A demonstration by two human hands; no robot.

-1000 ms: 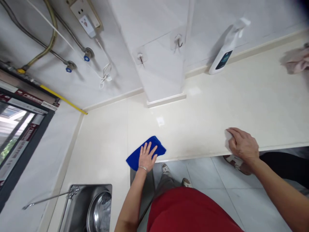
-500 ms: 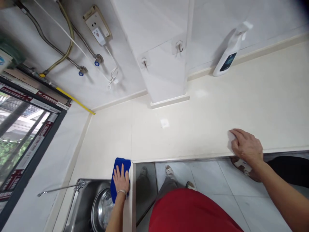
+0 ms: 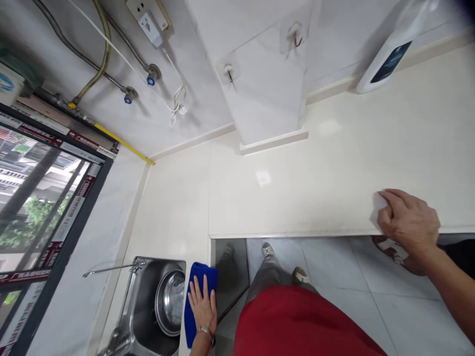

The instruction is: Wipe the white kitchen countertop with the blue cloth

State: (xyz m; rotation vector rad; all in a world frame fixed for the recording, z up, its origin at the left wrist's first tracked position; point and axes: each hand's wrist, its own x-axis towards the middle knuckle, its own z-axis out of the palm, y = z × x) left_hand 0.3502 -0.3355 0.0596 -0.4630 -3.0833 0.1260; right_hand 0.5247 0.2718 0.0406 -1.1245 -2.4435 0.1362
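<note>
A folded blue cloth (image 3: pixel 191 316) lies on the narrow strip of counter beside the sink. On top of it my left hand (image 3: pixel 202 306) lies flat with fingers spread, a bracelet at its wrist. Far to the right, my right hand (image 3: pixel 410 220) rests at the front edge of the pale countertop (image 3: pixel 334 173). Its fingers are bent and together, and no object shows in them.
The steel sink (image 3: pixel 144 316) holds a round metal basin (image 3: pixel 168 301), with a thin faucet (image 3: pixel 111 269) alongside. A white spray bottle (image 3: pixel 388 64) stands by the wall. A boxed pillar (image 3: pixel 267 113) with hooks juts out. Another person's shoe (image 3: pixel 397 254) appears at right.
My left hand and the blue cloth have moved along the counter strip towards me, away from the inner corner. The view has shifted, and my right hand stays at the counter edge.
</note>
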